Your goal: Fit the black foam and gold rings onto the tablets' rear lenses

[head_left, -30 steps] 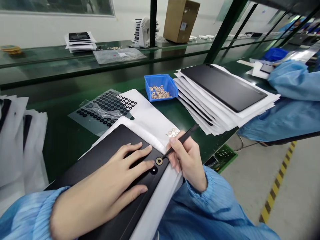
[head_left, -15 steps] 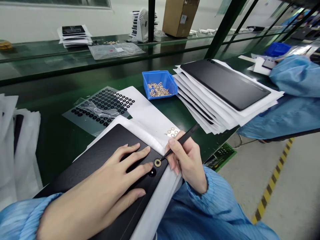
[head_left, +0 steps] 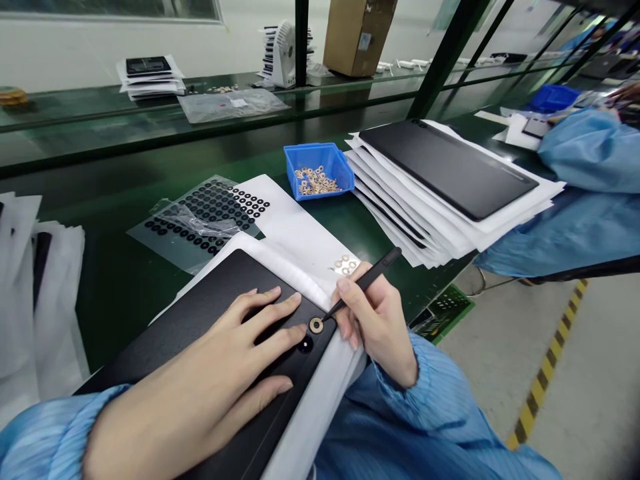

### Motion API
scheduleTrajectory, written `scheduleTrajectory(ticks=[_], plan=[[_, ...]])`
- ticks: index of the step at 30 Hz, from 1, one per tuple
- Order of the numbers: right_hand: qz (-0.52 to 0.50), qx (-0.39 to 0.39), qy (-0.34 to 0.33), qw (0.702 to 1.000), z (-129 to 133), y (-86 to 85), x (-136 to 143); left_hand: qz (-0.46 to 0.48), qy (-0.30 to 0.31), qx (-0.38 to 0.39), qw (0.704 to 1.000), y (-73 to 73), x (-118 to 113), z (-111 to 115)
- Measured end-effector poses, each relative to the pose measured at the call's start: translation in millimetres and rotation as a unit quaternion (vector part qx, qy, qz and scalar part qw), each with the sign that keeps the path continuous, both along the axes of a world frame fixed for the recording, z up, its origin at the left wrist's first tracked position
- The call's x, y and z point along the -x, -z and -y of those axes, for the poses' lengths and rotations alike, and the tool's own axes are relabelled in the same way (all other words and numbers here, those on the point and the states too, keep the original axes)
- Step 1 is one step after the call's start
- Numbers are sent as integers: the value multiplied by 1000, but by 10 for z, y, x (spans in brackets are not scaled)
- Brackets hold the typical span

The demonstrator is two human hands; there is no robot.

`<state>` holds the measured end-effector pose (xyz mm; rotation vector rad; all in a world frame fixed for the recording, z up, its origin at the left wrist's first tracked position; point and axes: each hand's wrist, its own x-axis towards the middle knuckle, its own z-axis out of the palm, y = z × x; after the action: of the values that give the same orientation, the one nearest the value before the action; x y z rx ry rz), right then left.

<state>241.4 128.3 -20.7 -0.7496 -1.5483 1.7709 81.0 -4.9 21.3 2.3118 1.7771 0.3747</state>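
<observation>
Head view: the left hand (head_left: 225, 360) lies spread on a black panel (head_left: 200, 300), likely stiff, slippery, best held by its edges; the right hand (head_left: 384, 327), grip closed, pinches a slim tool (head_left: 384, 263).

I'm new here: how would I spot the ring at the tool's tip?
Find the black panel under the spread left hand. Near its corner, by the tip of the black tool, lies the ring: gold, unlike the black circle beside it.

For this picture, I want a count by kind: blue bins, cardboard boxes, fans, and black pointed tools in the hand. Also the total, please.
Blue bins: 2 (near bin, far bin)
Cardboard box: 1
Fan: 1
Black pointed tool: 1
Total: 5
</observation>
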Motion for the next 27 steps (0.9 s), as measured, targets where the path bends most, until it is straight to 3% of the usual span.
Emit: scheduleTrajectory(ticks=[13, 23, 27], plan=[[-47, -52, 30, 997, 62, 37, 7, 5, -6, -13, 1000, -6, -46, -21], [-47, -17, 22, 999, 41, 13, 1, 17, -9, 5, 1000, -29, -7, 4], [-45, -37, 19, 998, 34, -5, -18, 11, -6, 8, 1000, -11, -5, -13]])
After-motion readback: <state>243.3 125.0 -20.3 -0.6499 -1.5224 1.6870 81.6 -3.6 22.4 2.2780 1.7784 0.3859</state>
